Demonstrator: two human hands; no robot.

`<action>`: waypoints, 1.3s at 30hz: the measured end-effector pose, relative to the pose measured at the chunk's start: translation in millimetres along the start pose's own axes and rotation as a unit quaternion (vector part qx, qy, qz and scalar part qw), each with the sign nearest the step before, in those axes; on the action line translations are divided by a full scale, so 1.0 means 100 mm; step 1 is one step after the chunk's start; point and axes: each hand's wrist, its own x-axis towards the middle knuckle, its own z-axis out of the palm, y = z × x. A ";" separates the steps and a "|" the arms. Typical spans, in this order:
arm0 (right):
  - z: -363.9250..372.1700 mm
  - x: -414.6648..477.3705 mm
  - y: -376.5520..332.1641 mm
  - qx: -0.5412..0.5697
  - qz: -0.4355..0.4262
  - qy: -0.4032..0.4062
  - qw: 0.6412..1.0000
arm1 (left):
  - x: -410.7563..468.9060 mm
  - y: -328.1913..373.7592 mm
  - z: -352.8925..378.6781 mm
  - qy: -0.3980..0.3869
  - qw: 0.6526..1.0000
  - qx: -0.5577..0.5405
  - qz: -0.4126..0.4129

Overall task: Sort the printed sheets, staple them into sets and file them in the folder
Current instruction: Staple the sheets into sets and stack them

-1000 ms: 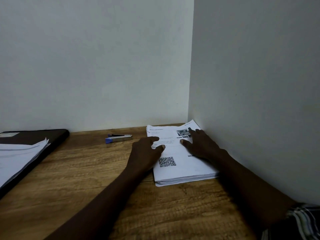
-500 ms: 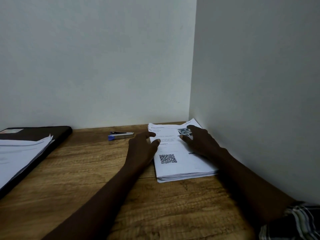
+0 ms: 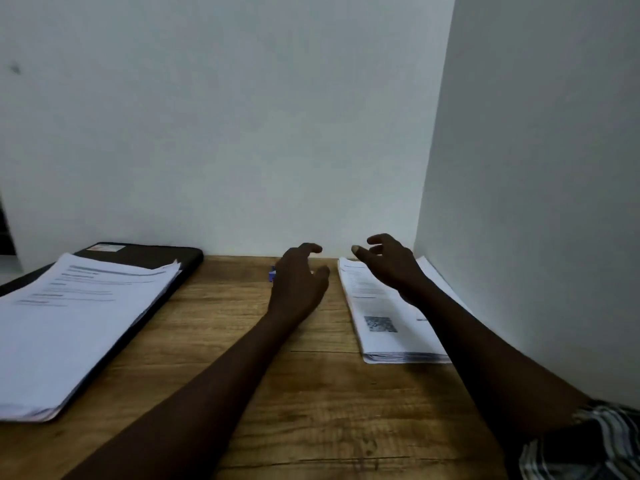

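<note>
- While the fingers [image 3: 309, 249] of the left hand [image 3: 298, 289] are loosely curled with small gaps between them, they've got nothing in them. Same deal with the right hand [image 3: 393, 268]: fingers [image 3: 379, 240] spread and relaxed, thumb poking toward the left one, nothing held.
- left hand is over the stapler [image 3: 272, 274], with only a blue end peeking out by the hand's left edge. Can't tell if it's actually touching it.
- right hand is over the far end of the stack of printed sheets [image 3: 384, 327], QR code on the top page. The stack is tucked against the right wall [image 3: 536, 202] and the forearm crosses over it. Contact with the paper? Can't tell.
- second stack [image 3: 62, 334] lies on the black folder [image 3: 149, 254] way over on the left, well apart from both hands.
- it's all on a wooden table [image 3: 311, 393], with a striped sleeve [image 3: 595, 441] in the bottom right corner.
</note>
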 end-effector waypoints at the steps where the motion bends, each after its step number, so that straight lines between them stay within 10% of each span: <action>1: 0.11 -0.02 -0.11 0.027 0.002 -0.010 1.000 | 0.00 -0.03 -0.15 0.008 1.000 0.008 0.001; 11: 1.68 -0.51 -0.95 0.150 0.067 -0.232 0.959 | 0.07 -0.82 -1.94 0.103 0.981 0.119 -0.115; 25: 2.51 -0.82 -1.42 0.194 0.112 -0.277 0.934 | -0.32 -1.80 -3.21 0.109 0.908 0.253 -0.315; 39: 2.29 -0.65 -1.15 0.228 0.161 -0.251 0.927 | -0.24 -1.48 -2.85 0.098 0.948 -0.003 -0.302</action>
